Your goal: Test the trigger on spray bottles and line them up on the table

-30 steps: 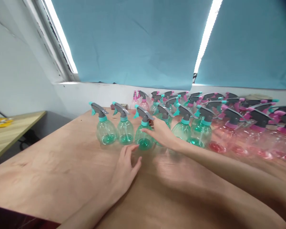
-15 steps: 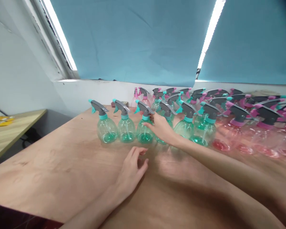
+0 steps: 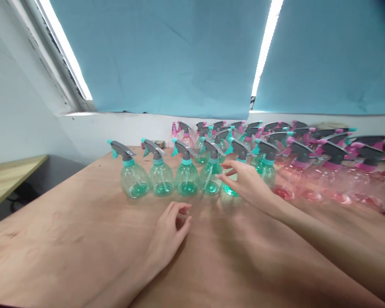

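Observation:
A row of clear green spray bottles with grey and turquoise trigger heads stands upright on the table. My right hand (image 3: pixel 248 179) is in front of the row, its fingers apart and holding nothing. Its fingertips are beside the fourth green spray bottle (image 3: pixel 211 179); whether they touch it I cannot tell. Behind this hand a fifth green spray bottle (image 3: pixel 231 188) is partly hidden. My left hand (image 3: pixel 170 229) rests on the wood in front of the third bottle (image 3: pixel 186 179), fingers loosely curved, thumb apart, nothing inside.
Several pink spray bottles (image 3: pixel 300 171) crowd the right side, with more mixed pink and green ones behind. A small box (image 3: pixel 157 144) lies near the wall at the back. A separate wooden table (image 3: pixel 19 175) stands at the left. Blue sheeting (image 3: pixel 167 55) covers the window.
My right hand has let go of the third green bottle's head and moved right along the row. My left hand stays near the table surface. The view has shifted slightly.

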`<state>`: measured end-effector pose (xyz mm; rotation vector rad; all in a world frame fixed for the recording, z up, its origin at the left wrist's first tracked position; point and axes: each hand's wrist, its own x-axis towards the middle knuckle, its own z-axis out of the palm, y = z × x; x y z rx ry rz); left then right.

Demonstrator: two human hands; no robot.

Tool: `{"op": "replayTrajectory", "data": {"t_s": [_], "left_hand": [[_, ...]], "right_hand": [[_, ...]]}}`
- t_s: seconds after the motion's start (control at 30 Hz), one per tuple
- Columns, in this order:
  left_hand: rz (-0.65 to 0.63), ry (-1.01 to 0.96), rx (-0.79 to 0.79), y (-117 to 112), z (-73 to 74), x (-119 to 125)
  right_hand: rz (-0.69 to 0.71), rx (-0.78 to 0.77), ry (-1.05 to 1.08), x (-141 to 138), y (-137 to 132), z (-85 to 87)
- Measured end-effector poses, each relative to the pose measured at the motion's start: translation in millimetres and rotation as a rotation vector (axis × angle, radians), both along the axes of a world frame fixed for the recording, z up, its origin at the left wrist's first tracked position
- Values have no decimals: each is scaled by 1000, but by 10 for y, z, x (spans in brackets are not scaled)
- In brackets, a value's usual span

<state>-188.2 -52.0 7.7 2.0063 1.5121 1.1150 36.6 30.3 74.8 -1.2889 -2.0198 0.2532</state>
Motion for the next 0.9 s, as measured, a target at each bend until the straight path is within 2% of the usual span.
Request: {"op": "replayTrajectory", "data": {"t_s": [0.33, 0.63, 0.77, 0.9], "left_hand": [[-7, -30, -98, -8, -5, -9], [-3, -53, -132, -29, 13, 61], [-8, -76, -125, -7, 36, 179], [-5, -125, -99, 60, 109, 340]], "right_hand": [[-69, -108, -21, -200, 151, -76], [-58, -88, 71, -287, 325, -247], [-35, -81, 56, -231, 269, -251], [-10, -95, 1, -159, 101, -184]]}}
